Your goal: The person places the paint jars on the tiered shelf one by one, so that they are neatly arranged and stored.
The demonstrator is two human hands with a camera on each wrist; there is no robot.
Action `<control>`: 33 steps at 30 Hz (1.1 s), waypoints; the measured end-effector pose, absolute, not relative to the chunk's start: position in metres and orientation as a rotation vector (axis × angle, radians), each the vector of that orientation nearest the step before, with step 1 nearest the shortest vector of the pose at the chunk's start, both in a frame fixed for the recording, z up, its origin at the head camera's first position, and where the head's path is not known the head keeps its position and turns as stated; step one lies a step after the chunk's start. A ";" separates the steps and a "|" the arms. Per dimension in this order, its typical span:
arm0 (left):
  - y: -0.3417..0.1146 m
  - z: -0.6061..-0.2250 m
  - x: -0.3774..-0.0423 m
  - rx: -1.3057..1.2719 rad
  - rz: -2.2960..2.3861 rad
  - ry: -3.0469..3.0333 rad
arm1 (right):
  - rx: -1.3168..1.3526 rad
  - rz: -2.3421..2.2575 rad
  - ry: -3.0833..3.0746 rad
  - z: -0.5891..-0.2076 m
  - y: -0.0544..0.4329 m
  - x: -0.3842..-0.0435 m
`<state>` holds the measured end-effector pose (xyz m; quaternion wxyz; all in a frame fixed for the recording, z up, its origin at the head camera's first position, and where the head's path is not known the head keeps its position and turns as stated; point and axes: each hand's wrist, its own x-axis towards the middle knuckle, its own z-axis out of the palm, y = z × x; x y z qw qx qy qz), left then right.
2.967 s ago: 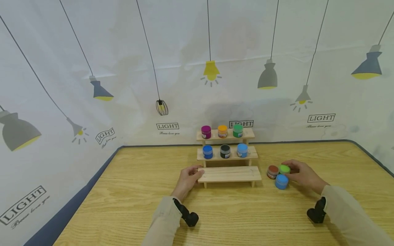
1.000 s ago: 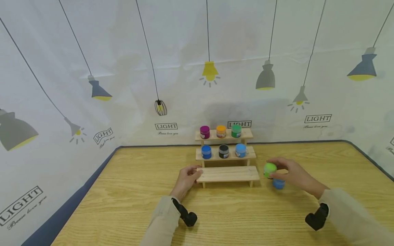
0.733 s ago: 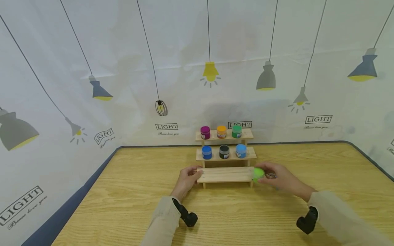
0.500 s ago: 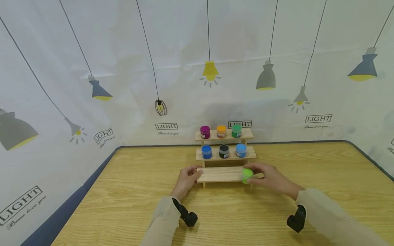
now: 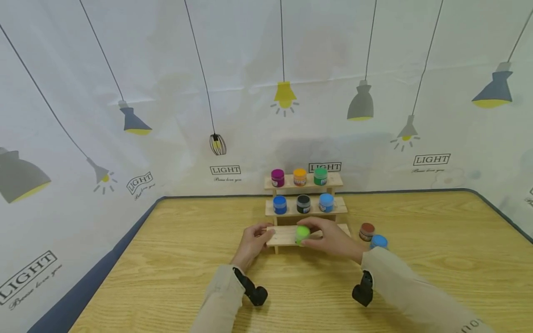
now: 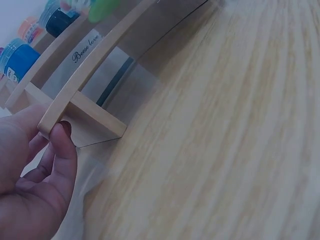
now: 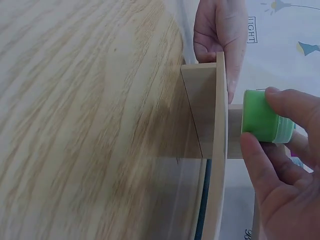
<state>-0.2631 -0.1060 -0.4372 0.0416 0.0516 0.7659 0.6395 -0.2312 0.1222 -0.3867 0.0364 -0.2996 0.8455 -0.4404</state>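
My left hand (image 5: pixel 252 244) pinches the left end of the lowest board of a three-tier wooden rack (image 5: pixel 281 237), thumb on top. In my right hand (image 5: pixel 331 237) is a light green paint jar (image 5: pixel 302 235), gripped between thumb and fingers just over that board, near its middle. The right wrist view shows a small gap between the green jar (image 7: pixel 259 117) and the board (image 7: pixel 220 150). The middle tier bears a blue jar (image 5: pixel 280 205), a black jar (image 5: pixel 303 204) and a light blue jar (image 5: pixel 326 202). On the top tier stand purple (image 5: pixel 277 178), orange (image 5: pixel 300 177) and green jars (image 5: pixel 320 176).
On the wooden table (image 5: pixel 187 296), right of the rack, stand a brown jar (image 5: pixel 367 231) and another blue jar (image 5: pixel 379 242), partly hidden by my right sleeve. A backdrop (image 5: pixel 187 115) printed with lamps rises behind the table.
My right hand has picked the light green jar up from beside the brown and blue jars and carried it left over the lowest board. My left hand has stayed at the board's end.
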 end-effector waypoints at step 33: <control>-0.102 -0.410 -0.245 0.143 1.952 2.328 | -0.920 -1.414 2.616 -0.398 0.078 -0.251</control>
